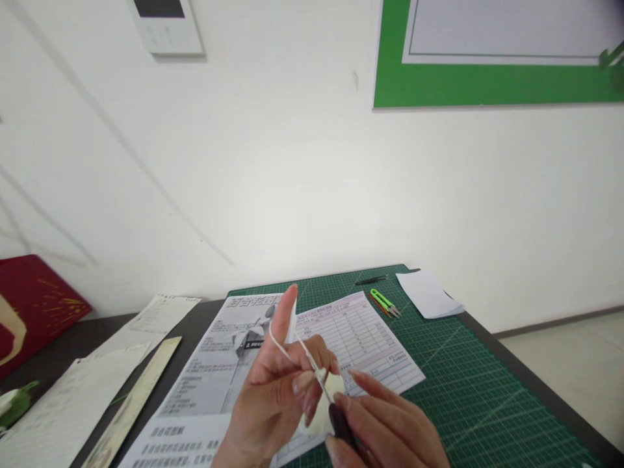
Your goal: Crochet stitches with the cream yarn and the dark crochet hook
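My left hand (273, 396) pinches a small pale crocheted piece (322, 413) between thumb and fingers, its index finger raised. White yarn (307, 354) loops round that finger and runs down to the stitches at the pinch. My right hand (390, 422) grips the dark handle of a crochet hook (340, 422). The hook's thin metal shaft reaches up to the stitches by my left thumb. Part of the crocheted piece is hidden behind my fingers.
Printed sheets (195, 364) and a form (361, 331) lie on a green cutting mat (468, 390). Green thread snips (384, 301), black tweezers (370, 281) and white paper (426, 296) lie behind. On the left are a ruler (136, 396), handwritten pages (82, 396) and a red bag (39, 305).
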The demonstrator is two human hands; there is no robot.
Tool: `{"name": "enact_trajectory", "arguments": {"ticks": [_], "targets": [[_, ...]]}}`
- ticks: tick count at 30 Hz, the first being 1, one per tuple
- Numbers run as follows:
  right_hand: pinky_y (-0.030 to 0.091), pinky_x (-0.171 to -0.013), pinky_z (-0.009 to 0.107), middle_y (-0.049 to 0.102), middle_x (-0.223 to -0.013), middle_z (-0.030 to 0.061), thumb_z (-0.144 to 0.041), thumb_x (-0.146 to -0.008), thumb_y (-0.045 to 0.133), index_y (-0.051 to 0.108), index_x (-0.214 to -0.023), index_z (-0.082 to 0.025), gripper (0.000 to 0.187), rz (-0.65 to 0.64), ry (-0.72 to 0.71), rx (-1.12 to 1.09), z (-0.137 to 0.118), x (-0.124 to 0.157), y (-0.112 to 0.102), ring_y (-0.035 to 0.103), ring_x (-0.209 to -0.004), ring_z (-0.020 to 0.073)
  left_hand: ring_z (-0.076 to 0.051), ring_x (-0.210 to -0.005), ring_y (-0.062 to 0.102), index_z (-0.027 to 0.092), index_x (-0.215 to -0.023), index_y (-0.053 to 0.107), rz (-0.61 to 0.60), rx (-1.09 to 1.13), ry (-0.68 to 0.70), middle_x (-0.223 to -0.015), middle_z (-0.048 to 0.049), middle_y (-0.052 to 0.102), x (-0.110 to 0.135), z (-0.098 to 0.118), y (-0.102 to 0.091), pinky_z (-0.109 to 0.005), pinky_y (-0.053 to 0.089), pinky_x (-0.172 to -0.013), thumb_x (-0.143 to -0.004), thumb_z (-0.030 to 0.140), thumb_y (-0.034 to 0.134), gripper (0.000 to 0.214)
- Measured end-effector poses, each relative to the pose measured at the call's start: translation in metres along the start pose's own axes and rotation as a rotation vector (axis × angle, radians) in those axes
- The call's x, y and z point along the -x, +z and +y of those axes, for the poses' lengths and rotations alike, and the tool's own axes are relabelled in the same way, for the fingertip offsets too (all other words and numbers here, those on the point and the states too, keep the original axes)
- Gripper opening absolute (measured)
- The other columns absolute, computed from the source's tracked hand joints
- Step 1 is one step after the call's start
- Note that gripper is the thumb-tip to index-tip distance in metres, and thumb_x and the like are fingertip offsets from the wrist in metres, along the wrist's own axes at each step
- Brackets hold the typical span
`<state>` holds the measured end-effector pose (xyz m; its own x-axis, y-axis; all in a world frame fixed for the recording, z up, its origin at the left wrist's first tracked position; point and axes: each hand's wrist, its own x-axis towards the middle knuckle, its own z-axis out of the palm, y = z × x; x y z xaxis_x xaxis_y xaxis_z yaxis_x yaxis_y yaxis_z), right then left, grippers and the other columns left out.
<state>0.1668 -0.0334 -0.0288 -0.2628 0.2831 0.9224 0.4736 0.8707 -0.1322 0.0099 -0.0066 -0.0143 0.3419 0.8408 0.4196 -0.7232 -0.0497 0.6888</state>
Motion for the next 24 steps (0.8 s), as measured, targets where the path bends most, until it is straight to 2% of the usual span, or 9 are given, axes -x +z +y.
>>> {"name": "enact_trajectory", "arguments": {"ticks": [2,4,6,7,9,10,16,20,24], "targets": [[0.063,-0.078,0.031,0.078,-0.076,-0.0009,-0.015,-0.081,0.065,0.069,-0.102,-0.029,0.025,0.036,-0.031,0.087,-0.001,0.001,0.007,0.074,-0.063,0.0178,-0.013,-0.069,0.051,0.048,-0.138,0.028,0.067,-0.053,-0.01,-0.069,0.0033,0.057,0.0,0.003,0.005,-0.025,0.044,-0.068,-0.083,0.017,0.057,0.07],[0.062,-0.079,0.031,0.077,-0.074,0.0006,-0.013,-0.083,0.062,0.069,-0.101,-0.027,0.024,0.189,-0.006,0.14,-0.001,0.004,0.014,0.074,-0.065,0.0178,-0.015,-0.078,0.054,0.05,-0.137,0.029,0.122,-0.135,0.008,-0.069,0.0024,0.059,0.0,0.005,0.008,-0.023,0.044,-0.063,-0.084,0.016,0.057,0.069],[0.062,-0.079,0.031,0.078,-0.074,0.002,-0.012,-0.082,0.063,0.069,-0.102,-0.025,0.025,0.256,0.003,0.124,0.001,0.008,0.016,0.074,-0.07,0.0195,-0.017,-0.08,0.054,0.05,-0.136,0.032,0.145,-0.201,0.052,-0.067,0.0023,0.06,0.0,0.006,0.009,-0.023,0.044,-0.061,-0.084,0.016,0.058,0.068],[0.063,-0.079,0.031,0.078,-0.076,0.0031,-0.012,-0.081,0.064,0.068,-0.103,-0.023,0.025,0.226,-0.001,0.094,0.003,0.01,0.015,0.074,-0.073,0.0205,-0.017,-0.081,0.054,0.049,-0.135,0.034,0.15,-0.222,0.068,-0.065,0.0022,0.059,-0.001,0.006,0.009,-0.023,0.044,-0.06,-0.083,0.016,0.059,0.067],[0.064,-0.075,0.03,0.078,-0.086,0.0065,-0.013,-0.077,0.069,0.067,-0.107,-0.02,0.031,0.048,-0.01,0.037,0.007,0.014,0.009,0.074,-0.083,0.0234,-0.017,-0.08,0.054,0.046,-0.135,0.037,0.155,-0.237,0.073,-0.064,0.002,0.059,-0.001,0.006,0.007,-0.023,0.044,-0.06,-0.082,0.016,0.06,0.066],[0.064,-0.071,0.03,0.078,-0.087,0.0071,-0.014,-0.076,0.07,0.066,-0.108,-0.02,0.033,0.071,-0.016,0.011,0.01,0.015,0.006,0.074,-0.083,0.0241,-0.017,-0.078,0.054,0.046,-0.135,0.037,0.154,-0.236,0.068,-0.064,0.0021,0.06,-0.001,0.006,0.006,-0.023,0.045,-0.06,-0.082,0.016,0.061,0.065],[0.063,-0.076,0.035,0.077,-0.093,0.0093,-0.012,-0.078,0.067,0.056,-0.121,-0.017,0.045,0.019,0.017,-0.045,0.013,0.017,-0.002,0.071,-0.092,0.0261,-0.015,-0.072,0.053,0.043,-0.137,0.036,0.141,-0.235,0.047,-0.062,0.0027,0.061,-0.002,0.006,0.002,-0.023,0.043,-0.06,-0.083,0.015,0.059,0.065],[0.063,-0.076,0.035,0.078,-0.085,0.0064,-0.015,-0.081,0.064,0.059,-0.115,-0.018,0.034,0.068,0.035,-0.007,0.007,0.006,-0.003,0.073,-0.084,0.0239,-0.012,-0.064,0.051,0.042,-0.135,0.04,0.142,-0.217,0.029,-0.065,0.0032,0.059,-0.003,0.006,0.003,-0.022,0.043,-0.06,-0.083,0.013,0.058,0.062],[0.064,-0.069,0.032,0.077,-0.076,0.0044,-0.019,-0.086,0.059,0.066,-0.102,-0.017,0.017,0.149,0.024,-0.011,0.006,0.0,0.003,0.074,-0.074,0.021,-0.012,-0.065,0.051,0.039,-0.136,0.039,0.154,-0.252,0.012,-0.062,0.0033,0.056,-0.003,0.007,0.002,-0.025,0.045,-0.067,-0.083,0.015,0.058,0.062]]}}
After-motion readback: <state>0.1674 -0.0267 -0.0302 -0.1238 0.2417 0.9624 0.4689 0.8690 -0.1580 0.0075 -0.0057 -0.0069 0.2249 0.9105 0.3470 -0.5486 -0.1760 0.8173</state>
